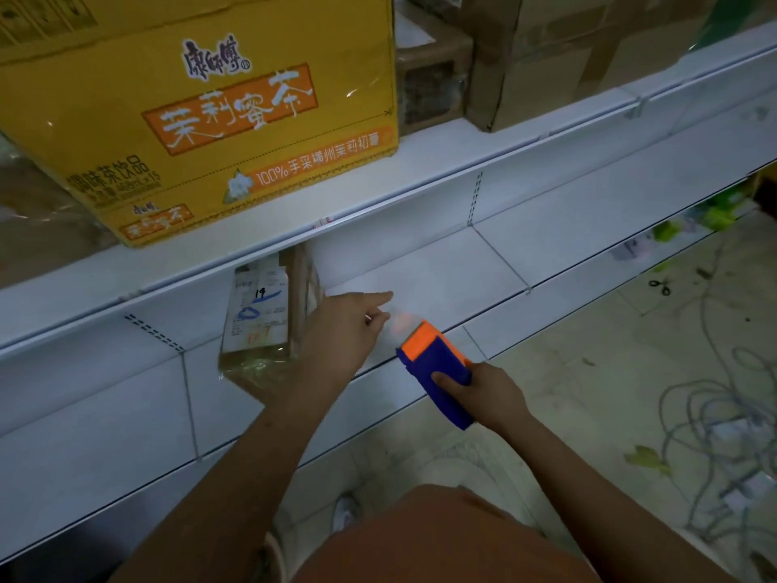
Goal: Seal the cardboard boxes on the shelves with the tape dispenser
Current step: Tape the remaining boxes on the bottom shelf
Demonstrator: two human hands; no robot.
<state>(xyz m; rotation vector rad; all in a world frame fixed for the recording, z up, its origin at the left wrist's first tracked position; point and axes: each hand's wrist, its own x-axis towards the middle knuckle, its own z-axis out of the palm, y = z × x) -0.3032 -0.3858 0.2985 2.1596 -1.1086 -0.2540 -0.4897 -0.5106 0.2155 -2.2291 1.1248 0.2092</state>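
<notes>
Blue-orange tape dispenser (437, 372) gripped by right hand (492, 393); left hand (344, 330) extended, fingers straight, near shelf-edge box (269, 321). Risk: tape misaligned or sticking to fingers.

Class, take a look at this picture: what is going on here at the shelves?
A person stands at white shelves. The right hand grips a blue and orange tape dispenser in front of the lower shelf. The left hand reaches toward a small taped box tucked under the upper shelf, fingers stretched out. A big yellow box sits on the shelf above. No tape is visibly being laid yet.
</notes>
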